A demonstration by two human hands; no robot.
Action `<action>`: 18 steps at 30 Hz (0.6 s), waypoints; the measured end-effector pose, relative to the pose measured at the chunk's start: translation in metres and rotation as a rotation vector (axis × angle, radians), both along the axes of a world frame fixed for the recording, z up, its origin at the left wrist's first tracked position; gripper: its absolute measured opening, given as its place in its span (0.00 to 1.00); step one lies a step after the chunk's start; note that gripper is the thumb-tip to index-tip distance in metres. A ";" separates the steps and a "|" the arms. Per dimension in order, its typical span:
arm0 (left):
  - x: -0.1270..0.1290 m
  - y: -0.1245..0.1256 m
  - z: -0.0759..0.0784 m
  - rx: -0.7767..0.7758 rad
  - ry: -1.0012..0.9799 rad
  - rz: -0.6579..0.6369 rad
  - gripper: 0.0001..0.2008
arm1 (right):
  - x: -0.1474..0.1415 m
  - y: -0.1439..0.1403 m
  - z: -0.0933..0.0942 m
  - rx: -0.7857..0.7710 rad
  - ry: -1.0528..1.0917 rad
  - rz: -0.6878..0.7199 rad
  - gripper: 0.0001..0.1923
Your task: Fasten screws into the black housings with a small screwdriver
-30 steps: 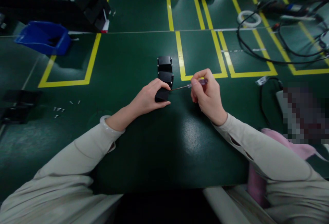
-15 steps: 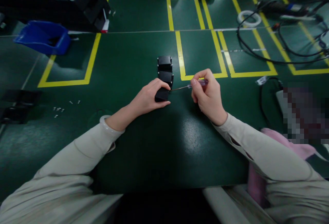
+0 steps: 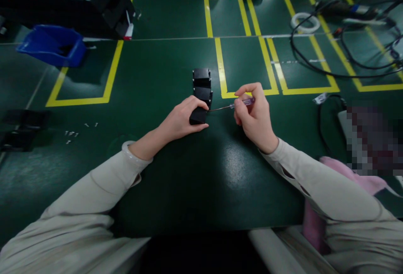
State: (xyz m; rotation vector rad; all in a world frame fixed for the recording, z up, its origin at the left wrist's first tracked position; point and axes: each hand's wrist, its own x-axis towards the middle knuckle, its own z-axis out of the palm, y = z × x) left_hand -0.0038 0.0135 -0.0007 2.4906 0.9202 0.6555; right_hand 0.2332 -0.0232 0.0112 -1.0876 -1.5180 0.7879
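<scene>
The left hand [image 3: 181, 121] closes around a small black block [image 3: 198, 116] and presses it on the green table [image 3: 176, 181], probably so that it does not slide. The right hand [image 3: 254, 116] pinches a thin screwdriver [image 3: 234, 105] between the fingertips, with the shaft lying almost flat and its tip touching the right side of the block, just beside the left thumb. Two more black blocks [image 3: 202, 84] stand in a row just beyond the left fingers, within easy reach.

right hand [image 3: 254, 116] | index finger lifted off screwdriver [image 3: 234, 105] handle | shifted slightly, grip loosened | tip kept at black box [image 3: 198, 116]
</scene>
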 end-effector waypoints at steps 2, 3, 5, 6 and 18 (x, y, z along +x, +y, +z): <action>0.000 0.000 -0.001 0.004 -0.006 -0.002 0.19 | 0.000 0.000 0.000 -0.006 0.002 0.003 0.07; 0.000 0.000 -0.001 0.005 -0.008 0.000 0.19 | 0.000 0.000 0.000 -0.011 -0.003 0.002 0.08; 0.001 0.000 -0.002 0.008 -0.012 0.001 0.19 | -0.001 0.000 0.000 -0.012 -0.018 -0.005 0.10; 0.001 0.000 -0.002 0.008 -0.013 0.002 0.19 | -0.001 0.000 0.000 -0.008 -0.023 -0.010 0.10; 0.001 0.000 0.000 0.009 -0.003 0.002 0.18 | 0.000 0.000 0.002 -0.002 -0.038 -0.008 0.09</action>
